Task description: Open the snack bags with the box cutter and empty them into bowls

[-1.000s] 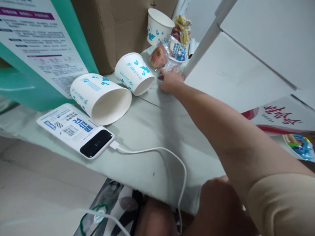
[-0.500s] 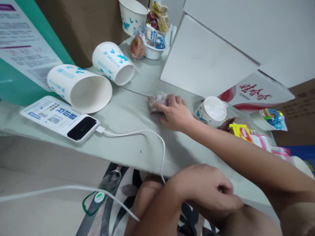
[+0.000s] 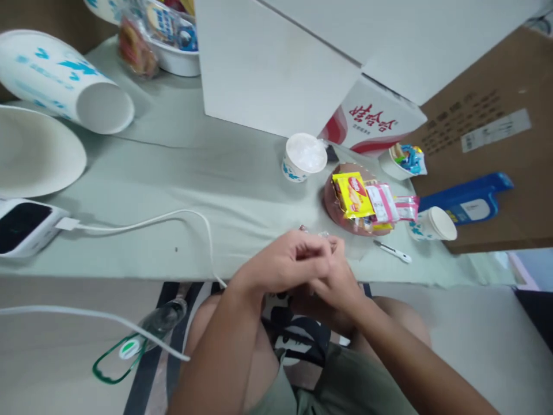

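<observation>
My left hand [image 3: 283, 265] and my right hand [image 3: 341, 285] are pressed together at the table's front edge, over my lap. Between their fingers they pinch a small wrapped snack [image 3: 311, 231]; only bits of its clear wrapper show above the knuckles. My left hand lies partly over my right. Just beyond them is a round plate [image 3: 332, 202] stacked with yellow and pink snack packets, and a small paper cup [image 3: 305, 157] stands upright behind that.
Two large paper cups [image 3: 64, 80] lie on their sides at the left, near a power bank [image 3: 21, 222] with a white cable [image 3: 151, 220]. A white box [image 3: 276, 69], a red-and-white carton [image 3: 371, 115], a candy bowl [image 3: 406, 161], another small cup [image 3: 432, 223], a white pen-like stick [image 3: 392, 251] and a blue box [image 3: 466, 199] are also present.
My right hand drew the wrapped snack back from the far end of the table to the front edge. My left hand came up to meet it, and the view swung right.
</observation>
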`<control>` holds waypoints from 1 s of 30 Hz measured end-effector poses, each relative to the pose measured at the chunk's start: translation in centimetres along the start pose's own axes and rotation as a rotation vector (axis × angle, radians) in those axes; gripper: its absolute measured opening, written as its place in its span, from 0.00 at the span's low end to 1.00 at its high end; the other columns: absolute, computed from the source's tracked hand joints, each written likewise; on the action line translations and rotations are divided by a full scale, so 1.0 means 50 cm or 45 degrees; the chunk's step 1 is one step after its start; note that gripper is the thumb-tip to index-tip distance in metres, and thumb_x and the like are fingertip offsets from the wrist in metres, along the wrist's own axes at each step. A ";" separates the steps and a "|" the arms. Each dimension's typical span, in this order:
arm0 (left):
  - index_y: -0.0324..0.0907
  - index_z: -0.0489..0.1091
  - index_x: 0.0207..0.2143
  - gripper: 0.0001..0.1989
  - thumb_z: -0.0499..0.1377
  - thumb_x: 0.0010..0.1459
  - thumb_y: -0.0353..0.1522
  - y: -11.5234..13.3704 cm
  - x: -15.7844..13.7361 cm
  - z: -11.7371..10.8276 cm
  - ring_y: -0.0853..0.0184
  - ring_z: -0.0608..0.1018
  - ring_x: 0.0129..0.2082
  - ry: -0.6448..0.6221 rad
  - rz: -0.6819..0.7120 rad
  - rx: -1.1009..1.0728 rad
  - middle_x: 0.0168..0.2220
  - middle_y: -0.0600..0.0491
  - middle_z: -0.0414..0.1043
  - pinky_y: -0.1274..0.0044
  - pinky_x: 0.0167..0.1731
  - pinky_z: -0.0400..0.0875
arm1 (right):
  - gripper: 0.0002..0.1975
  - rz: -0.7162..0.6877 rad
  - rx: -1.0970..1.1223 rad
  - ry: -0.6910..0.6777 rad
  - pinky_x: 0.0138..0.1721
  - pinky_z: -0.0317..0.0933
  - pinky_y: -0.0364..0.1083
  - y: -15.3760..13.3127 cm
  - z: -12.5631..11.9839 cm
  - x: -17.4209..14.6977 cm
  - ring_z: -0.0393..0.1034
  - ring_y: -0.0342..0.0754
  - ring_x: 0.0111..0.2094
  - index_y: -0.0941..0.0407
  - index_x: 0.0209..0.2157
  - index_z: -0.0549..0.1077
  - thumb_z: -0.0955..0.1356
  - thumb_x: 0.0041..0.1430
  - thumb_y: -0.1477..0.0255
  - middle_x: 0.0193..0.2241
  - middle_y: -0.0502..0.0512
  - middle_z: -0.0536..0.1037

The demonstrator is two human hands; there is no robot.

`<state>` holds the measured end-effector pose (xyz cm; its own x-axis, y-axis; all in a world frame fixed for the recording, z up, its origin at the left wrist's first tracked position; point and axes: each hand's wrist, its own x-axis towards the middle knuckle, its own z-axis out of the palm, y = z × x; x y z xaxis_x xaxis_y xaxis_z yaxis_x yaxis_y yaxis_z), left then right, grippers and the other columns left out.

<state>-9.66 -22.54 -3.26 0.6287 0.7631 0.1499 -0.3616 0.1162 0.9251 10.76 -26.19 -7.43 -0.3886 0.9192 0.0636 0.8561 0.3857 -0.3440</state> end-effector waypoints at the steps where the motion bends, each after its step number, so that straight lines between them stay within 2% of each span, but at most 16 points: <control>1: 0.41 0.65 0.25 0.12 0.57 0.59 0.36 -0.009 0.013 0.011 0.72 0.68 0.26 0.196 0.028 -0.001 0.24 0.57 0.66 0.79 0.30 0.65 | 0.27 0.059 0.040 0.050 0.50 0.71 0.61 0.012 -0.007 -0.009 0.65 0.62 0.55 0.48 0.60 0.70 0.71 0.58 0.69 0.49 0.61 0.65; 3: 0.42 0.65 0.29 0.11 0.59 0.59 0.38 -0.034 0.041 0.037 0.71 0.70 0.28 0.617 0.061 0.087 0.27 0.57 0.67 0.78 0.32 0.67 | 0.30 0.173 0.120 0.177 0.56 0.69 0.64 0.037 -0.022 -0.024 0.64 0.62 0.58 0.48 0.63 0.66 0.71 0.58 0.68 0.52 0.62 0.62; 4: 0.42 0.66 0.33 0.10 0.61 0.57 0.39 -0.047 0.055 0.050 0.70 0.71 0.31 0.767 0.051 0.154 0.31 0.56 0.68 0.78 0.34 0.69 | 0.32 0.208 0.157 0.244 0.58 0.67 0.65 0.048 -0.029 -0.031 0.64 0.62 0.58 0.48 0.63 0.64 0.71 0.58 0.67 0.52 0.62 0.61; 5: 0.42 0.67 0.38 0.13 0.64 0.55 0.39 -0.060 0.068 0.063 0.69 0.73 0.35 0.812 0.011 0.201 0.36 0.54 0.70 0.77 0.37 0.71 | 0.32 0.224 0.186 0.304 0.58 0.66 0.65 0.058 -0.035 -0.038 0.64 0.62 0.59 0.48 0.63 0.63 0.71 0.58 0.67 0.52 0.62 0.60; 6: 0.42 0.67 0.43 0.19 0.66 0.52 0.39 -0.072 0.078 0.074 0.67 0.75 0.39 0.769 -0.052 0.222 0.41 0.51 0.71 0.76 0.40 0.73 | 0.32 0.233 0.213 0.354 0.59 0.66 0.66 0.065 -0.041 -0.045 0.64 0.62 0.59 0.49 0.63 0.62 0.71 0.57 0.67 0.52 0.62 0.60; 8: 0.42 0.64 0.53 0.30 0.68 0.49 0.39 -0.091 0.094 0.093 0.66 0.77 0.42 0.576 -0.188 0.209 0.51 0.46 0.69 0.74 0.41 0.75 | 0.33 0.248 0.276 0.398 0.59 0.66 0.65 0.069 -0.052 -0.054 0.64 0.62 0.60 0.49 0.62 0.61 0.71 0.56 0.67 0.52 0.62 0.60; 10: 0.43 0.62 0.57 0.34 0.68 0.49 0.39 -0.102 0.105 0.103 0.67 0.77 0.40 0.515 -0.255 0.204 0.54 0.46 0.68 0.75 0.40 0.75 | 0.34 0.266 0.372 0.361 0.60 0.66 0.63 0.065 -0.064 -0.059 0.65 0.61 0.60 0.50 0.62 0.60 0.71 0.55 0.68 0.53 0.63 0.60; 12: 0.44 0.62 0.57 0.33 0.68 0.50 0.38 -0.110 0.113 0.105 0.69 0.77 0.39 0.627 -0.259 0.232 0.53 0.48 0.69 0.77 0.39 0.75 | 0.35 0.254 0.490 0.273 0.61 0.66 0.62 0.059 -0.076 -0.060 0.65 0.61 0.61 0.51 0.64 0.59 0.71 0.56 0.67 0.56 0.65 0.60; 15: 0.46 0.64 0.55 0.28 0.65 0.52 0.37 -0.117 0.124 0.095 0.69 0.77 0.38 0.766 -0.291 0.267 0.51 0.49 0.72 0.78 0.37 0.75 | 0.34 0.117 0.645 0.193 0.64 0.63 0.61 0.065 -0.087 -0.058 0.64 0.58 0.63 0.51 0.66 0.57 0.69 0.60 0.69 0.61 0.66 0.62; 17: 0.45 0.66 0.53 0.23 0.64 0.54 0.37 -0.120 0.127 0.086 0.68 0.77 0.37 0.801 -0.312 0.352 0.50 0.50 0.74 0.78 0.36 0.74 | 0.30 0.043 0.700 0.216 0.64 0.63 0.60 0.084 -0.089 -0.059 0.64 0.57 0.64 0.51 0.64 0.59 0.68 0.61 0.70 0.61 0.64 0.66; 19: 0.44 0.70 0.47 0.16 0.62 0.56 0.36 -0.121 0.127 0.078 0.68 0.75 0.34 0.828 -0.350 0.510 0.43 0.52 0.75 0.77 0.35 0.72 | 0.24 0.050 0.689 0.269 0.62 0.64 0.60 0.117 -0.094 -0.065 0.67 0.57 0.61 0.51 0.60 0.65 0.67 0.63 0.69 0.58 0.63 0.71; 22: 0.44 0.73 0.41 0.10 0.58 0.59 0.36 -0.119 0.123 0.072 0.68 0.72 0.31 0.877 -0.413 0.742 0.35 0.54 0.73 0.75 0.36 0.71 | 0.13 0.194 0.532 0.378 0.58 0.67 0.61 0.186 -0.114 -0.079 0.72 0.58 0.56 0.50 0.49 0.73 0.65 0.64 0.67 0.51 0.60 0.77; 24: 0.43 0.75 0.41 0.10 0.59 0.59 0.37 -0.115 0.121 0.069 0.66 0.75 0.37 0.846 -0.379 0.850 0.42 0.52 0.74 0.72 0.43 0.73 | 0.12 0.391 0.362 0.472 0.54 0.68 0.61 0.240 -0.133 -0.092 0.74 0.59 0.52 0.50 0.46 0.74 0.64 0.62 0.68 0.48 0.61 0.78; 27: 0.43 0.76 0.45 0.16 0.65 0.53 0.37 -0.113 0.117 0.061 0.61 0.76 0.48 0.762 -0.353 0.966 0.56 0.46 0.68 0.69 0.51 0.74 | 0.18 0.681 0.131 0.516 0.51 0.69 0.61 0.317 -0.145 -0.112 0.74 0.61 0.52 0.51 0.50 0.74 0.62 0.58 0.71 0.50 0.65 0.77; 30: 0.43 0.75 0.51 0.23 0.67 0.51 0.36 -0.115 0.115 0.048 0.63 0.77 0.46 0.748 -0.422 0.997 0.60 0.44 0.63 0.68 0.49 0.77 | 0.26 0.714 -0.021 0.457 0.57 0.64 0.65 0.378 -0.133 -0.131 0.68 0.64 0.60 0.53 0.57 0.71 0.62 0.56 0.71 0.57 0.67 0.74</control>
<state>-2.29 -20.33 -6.87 0.1035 0.9827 -0.1535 0.4500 0.0913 0.8883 31.74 -24.41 -8.12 0.2525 0.9492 0.1879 0.9017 -0.1604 -0.4015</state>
